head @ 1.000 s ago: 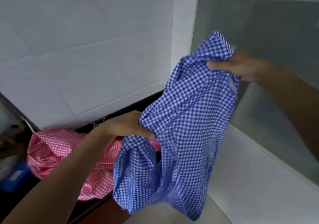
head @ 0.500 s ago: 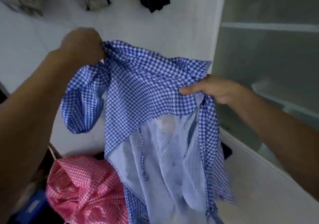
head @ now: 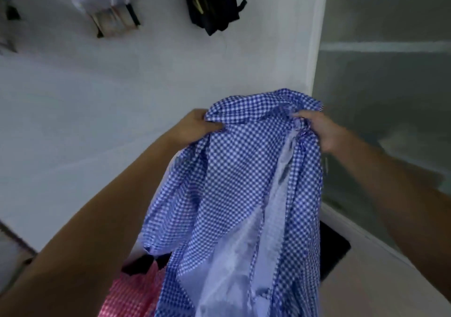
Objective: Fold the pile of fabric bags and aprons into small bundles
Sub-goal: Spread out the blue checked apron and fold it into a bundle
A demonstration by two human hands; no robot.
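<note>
**Blue cloth held aloft for folding.** The left hand (head: 202, 124) is shown curled round a bunched corner at the upper left of the blue checked cloth (head: 234, 182). The right hand (head: 321, 132) is closed on a gathered handful at the cloth's upper right, level with the left. Nothing else is held in either hand.

The cloth is kept in the air by these two grips alone, and its long axis is hung straight down from them past the bottom of the view. Only a short span of top edge is stretched between the hands. A pale inner face is exposed in a long slit below the right-hand grip. Whether a bag or an apron is being handled cannot be told.

Neither hand is judged nearer to the work, since both are set on the same top edge with the full length left below. The coming fold is therefore thought to depend on that hanging length being gathered up or laid down.

A red checked fabric (head: 133, 294) is seen at the cloth's lower left, partly hidden behind it. A dark surface (head: 334, 250) is glimpsed behind its lower right. A black bag (head: 212, 2) is hung on the white wall (head: 97, 121) well above the cloth.
</note>
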